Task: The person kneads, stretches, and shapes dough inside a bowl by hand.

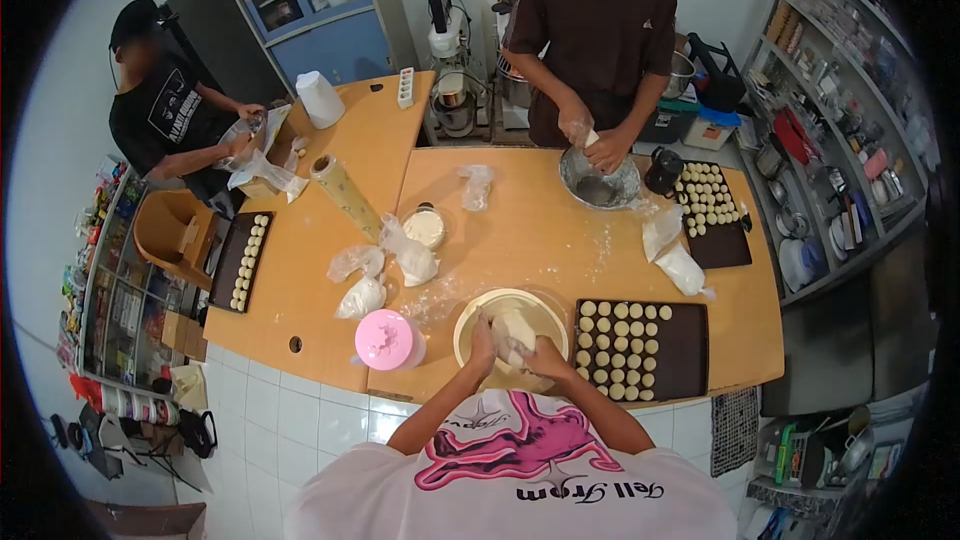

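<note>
Both my hands are inside a cream-coloured bowl [462, 338] at the near edge of the table. A pale lump of dough [516, 328] lies between them. My left hand [482, 345] is against the dough's left side, its fingers partly hidden. On the lower right of the dough, my right hand [544, 360] is closed round its edge. Right of the bowl is a dark tray [680, 350] with rows of small round dough balls [620, 329]. A pink lidded container [390, 340] stands to the left.
Bags of white powder [362, 297], a white tub [424, 228] and a film roll [345, 198] are left of centre. Across the table, a person [590, 30] works over a metal bowl [600, 185]. Another person [165, 105] is far left. A second tray [722, 248] lies back right.
</note>
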`<state>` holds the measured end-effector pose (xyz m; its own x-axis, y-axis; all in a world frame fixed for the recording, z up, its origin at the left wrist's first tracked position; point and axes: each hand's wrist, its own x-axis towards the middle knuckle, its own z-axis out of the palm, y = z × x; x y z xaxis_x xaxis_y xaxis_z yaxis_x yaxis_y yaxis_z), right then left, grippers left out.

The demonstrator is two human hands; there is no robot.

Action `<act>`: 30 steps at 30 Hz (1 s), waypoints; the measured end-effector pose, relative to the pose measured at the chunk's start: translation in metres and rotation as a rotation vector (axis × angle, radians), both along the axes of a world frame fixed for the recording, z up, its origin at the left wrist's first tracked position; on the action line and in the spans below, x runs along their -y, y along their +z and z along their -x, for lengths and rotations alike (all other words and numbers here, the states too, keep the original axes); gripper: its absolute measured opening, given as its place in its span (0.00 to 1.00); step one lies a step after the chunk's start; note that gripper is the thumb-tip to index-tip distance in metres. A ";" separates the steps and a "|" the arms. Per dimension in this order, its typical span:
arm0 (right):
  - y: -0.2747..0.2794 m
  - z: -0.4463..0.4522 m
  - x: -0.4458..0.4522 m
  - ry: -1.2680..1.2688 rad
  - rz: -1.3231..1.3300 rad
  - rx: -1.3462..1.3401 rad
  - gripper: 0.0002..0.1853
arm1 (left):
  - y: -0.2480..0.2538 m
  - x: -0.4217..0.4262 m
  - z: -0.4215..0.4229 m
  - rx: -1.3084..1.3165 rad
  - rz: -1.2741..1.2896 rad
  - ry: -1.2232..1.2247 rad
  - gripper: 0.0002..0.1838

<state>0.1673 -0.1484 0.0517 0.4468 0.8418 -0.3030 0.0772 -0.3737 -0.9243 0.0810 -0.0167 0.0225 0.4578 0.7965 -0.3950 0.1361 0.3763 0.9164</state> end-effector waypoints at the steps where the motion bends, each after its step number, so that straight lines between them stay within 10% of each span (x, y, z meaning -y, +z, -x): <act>1: 0.006 -0.001 0.001 -0.007 0.012 0.010 0.23 | -0.001 0.002 -0.002 0.006 0.014 -0.007 0.31; 23: -0.005 -0.015 0.010 0.246 0.189 -0.138 0.24 | 0.040 0.013 -0.005 -0.260 -0.693 -0.460 0.24; 30: 0.037 -0.007 0.002 0.254 0.082 0.141 0.24 | 0.031 0.004 -0.006 -0.115 -0.242 -0.189 0.22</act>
<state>0.1743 -0.1505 0.0891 0.2678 0.9073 -0.3241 0.3032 -0.3987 -0.8655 0.0867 -0.0210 0.0530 0.5699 0.7787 -0.2624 0.2902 0.1081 0.9508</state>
